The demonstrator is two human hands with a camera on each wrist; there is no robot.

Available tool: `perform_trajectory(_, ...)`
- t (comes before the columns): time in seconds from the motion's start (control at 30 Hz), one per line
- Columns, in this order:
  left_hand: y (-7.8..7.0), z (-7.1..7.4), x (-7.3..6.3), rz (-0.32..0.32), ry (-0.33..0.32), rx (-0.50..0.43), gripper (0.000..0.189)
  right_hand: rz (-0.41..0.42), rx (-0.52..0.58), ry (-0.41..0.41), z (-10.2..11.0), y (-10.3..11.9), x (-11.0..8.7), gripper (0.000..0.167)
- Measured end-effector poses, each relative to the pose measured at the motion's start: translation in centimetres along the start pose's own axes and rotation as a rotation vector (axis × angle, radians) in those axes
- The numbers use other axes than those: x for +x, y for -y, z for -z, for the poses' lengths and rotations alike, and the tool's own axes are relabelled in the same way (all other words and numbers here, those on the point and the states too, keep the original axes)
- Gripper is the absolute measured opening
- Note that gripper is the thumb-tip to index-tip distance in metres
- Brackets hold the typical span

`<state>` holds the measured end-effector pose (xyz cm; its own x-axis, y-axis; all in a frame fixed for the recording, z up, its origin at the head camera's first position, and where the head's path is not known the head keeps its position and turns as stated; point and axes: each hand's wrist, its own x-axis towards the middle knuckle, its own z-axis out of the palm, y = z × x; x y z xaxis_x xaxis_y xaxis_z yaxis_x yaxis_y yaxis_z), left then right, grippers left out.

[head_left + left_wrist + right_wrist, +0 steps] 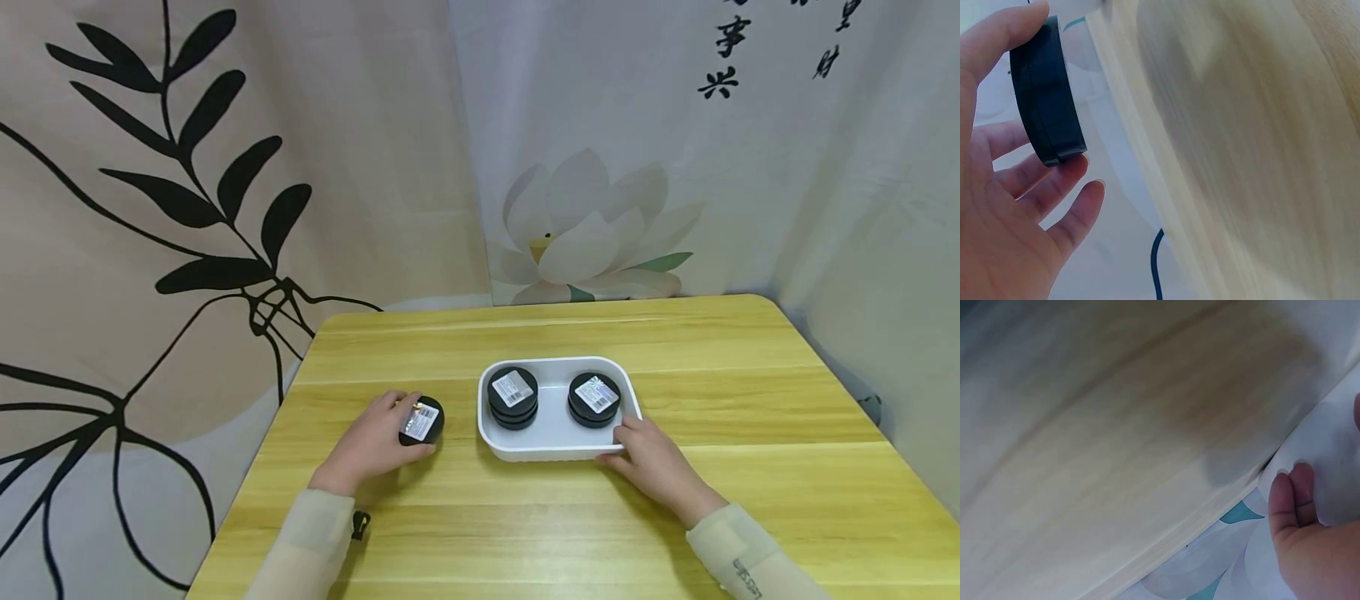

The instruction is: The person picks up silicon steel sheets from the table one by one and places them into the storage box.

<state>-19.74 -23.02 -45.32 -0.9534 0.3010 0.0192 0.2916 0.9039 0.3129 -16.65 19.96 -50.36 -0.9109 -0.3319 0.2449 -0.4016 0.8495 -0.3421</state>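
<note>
In the head view my left hand (371, 442) holds a round black flat container (422, 422) with a white barcode label, left of the tray. The left wrist view shows this black container (1047, 94) edge-on, pinched between thumb and fingers above the table. My right hand (660, 468) grips the front right corner of a white tray (547, 452), thumb outside and fingers over the rim. Inside the tray stand a left stack of black containers (513, 396) and a right stack of black containers (594, 398), each labelled on top. In the right wrist view, fingers (1283, 500) touch the white tray wall.
The yellow wooden table (480, 533) has a rounded far right corner. Behind it hangs a curtain (390, 167) printed with black leaves and a lotus. A small black object (361, 524) shows beside the left sleeve.
</note>
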Motion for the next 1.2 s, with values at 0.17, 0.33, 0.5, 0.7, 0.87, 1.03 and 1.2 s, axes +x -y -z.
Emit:
perform_trajectory(0.17,-0.3,0.3,0.5,-0.012,0.007,0.007,0.093,0.021,0.001,-0.028,-0.1,0.0,0.0,0.03)
perform_trajectory(0.33,-0.8,0.5,1.0,-0.025,0.01,0.022,0.092,0.012,0.002,-0.022,-0.2,0.0,0.1,0.03)
perform_trajectory(0.5,-1.4,0.6,1.5,-0.041,0.011,0.02,0.092,0.011,0.0,-0.022,-0.3,0.0,0.0,0.03)
perform_trajectory(0.7,-1.7,0.6,2.0,-0.043,0.005,0.018,0.093,0.001,-0.005,-0.005,-0.2,0.0,0.1,0.029)
perform_trajectory(0.87,-2.2,0.8,2.3,-0.06,-0.003,0.03,0.093,0.0,-0.007,-0.004,-0.2,-0.1,0.0,0.029)
perform_trajectory(1.03,-2.7,1.0,2.8,-0.068,-0.002,0.035,0.093,0.009,-0.006,-0.017,-0.2,-0.1,0.0,0.029)
perform_trajectory(1.2,-3.3,1.1,3.1,-0.076,-0.004,0.043,0.094,0.009,0.002,-0.025,-0.1,-0.1,-0.1,0.029)
